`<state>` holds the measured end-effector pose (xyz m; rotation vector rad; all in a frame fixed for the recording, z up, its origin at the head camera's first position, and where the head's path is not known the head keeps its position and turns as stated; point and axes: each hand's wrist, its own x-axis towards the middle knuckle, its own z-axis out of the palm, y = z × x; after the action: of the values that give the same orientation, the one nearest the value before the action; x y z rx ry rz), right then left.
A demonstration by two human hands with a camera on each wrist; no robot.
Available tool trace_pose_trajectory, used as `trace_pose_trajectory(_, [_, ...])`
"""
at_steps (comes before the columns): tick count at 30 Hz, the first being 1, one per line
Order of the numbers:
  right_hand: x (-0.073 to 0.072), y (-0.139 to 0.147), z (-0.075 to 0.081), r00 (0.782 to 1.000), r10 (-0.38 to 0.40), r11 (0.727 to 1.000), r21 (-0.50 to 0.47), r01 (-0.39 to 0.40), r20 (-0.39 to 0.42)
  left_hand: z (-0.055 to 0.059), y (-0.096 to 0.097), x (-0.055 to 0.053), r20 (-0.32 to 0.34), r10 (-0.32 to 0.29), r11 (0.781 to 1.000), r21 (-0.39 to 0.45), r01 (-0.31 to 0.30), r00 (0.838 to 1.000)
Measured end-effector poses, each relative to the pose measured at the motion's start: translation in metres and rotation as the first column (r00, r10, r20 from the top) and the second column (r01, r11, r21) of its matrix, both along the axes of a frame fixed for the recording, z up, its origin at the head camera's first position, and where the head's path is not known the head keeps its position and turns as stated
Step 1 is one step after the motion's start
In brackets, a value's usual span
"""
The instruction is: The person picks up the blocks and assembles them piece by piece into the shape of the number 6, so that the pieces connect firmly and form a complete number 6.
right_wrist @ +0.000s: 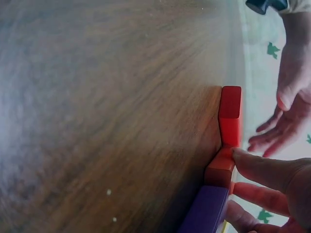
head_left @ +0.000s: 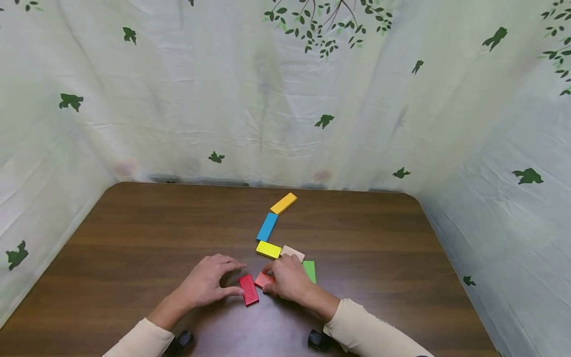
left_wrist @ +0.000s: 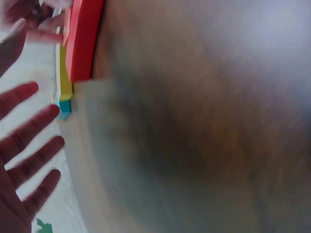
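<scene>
My right hand [head_left: 292, 280] pinches a salmon-pink block [head_left: 264, 279] between thumb and finger; in the right wrist view this block [right_wrist: 221, 167] looks orange and meets the red one. The red block [head_left: 249, 290] lies just left of it. Fingers spread, my left hand [head_left: 209, 281] is beside the red block, its thumb tip at the block's left edge; whether it touches, I cannot tell. A purple block [right_wrist: 204, 209] appears near the right fingers in the right wrist view, hidden in the head view. Partly behind the right hand are a pale pink block [head_left: 293, 252] and a green block [head_left: 310, 271].
Beyond the hands, a yellow block [head_left: 268, 249], a blue block [head_left: 267, 227] and an orange-yellow block [head_left: 283, 203] continue the curving line toward the back of the brown wooden table [head_left: 379, 238]. White leaf-patterned curtains [head_left: 178, 114] surround the table's back and sides.
</scene>
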<state>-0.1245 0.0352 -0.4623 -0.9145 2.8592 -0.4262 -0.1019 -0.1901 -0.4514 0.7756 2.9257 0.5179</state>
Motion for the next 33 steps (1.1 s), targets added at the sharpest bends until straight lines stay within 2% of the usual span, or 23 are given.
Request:
trace_pose_trajectory(3, [0.0,-0.001,0.0,1.0,0.011,1.0,-0.003,-0.011,-0.003,-0.004,0.004,0.008,-0.003,0.025,0.999,-0.024,-0.025,1.0])
trace_pose_trajectory(9, [-0.002,-0.002,0.001,0.999,0.035,0.999,-0.016,-0.035,0.004,-0.012,0.013,0.015,-0.023,0.049,0.998,-0.035,-0.05,0.999])
trace_pose_trajectory(22, [-0.006,-0.001,0.002,0.998,0.065,0.998,0.004,-0.066,0.025,-0.018,0.02,0.018,-0.052,0.097,0.994,-0.044,-0.099,0.994])
trace_pose_trajectory(28, [-0.007,-0.003,0.004,0.997,0.048,0.999,0.018,-0.049,0.062,-0.019,0.021,0.02,-0.079,0.092,0.994,-0.054,-0.096,0.993])
trace_pose_trajectory(33, [-0.006,-0.004,0.004,0.996,0.038,0.999,0.015,-0.039,0.081,-0.019,0.021,0.021,-0.071,0.1,0.993,-0.054,-0.104,0.992])
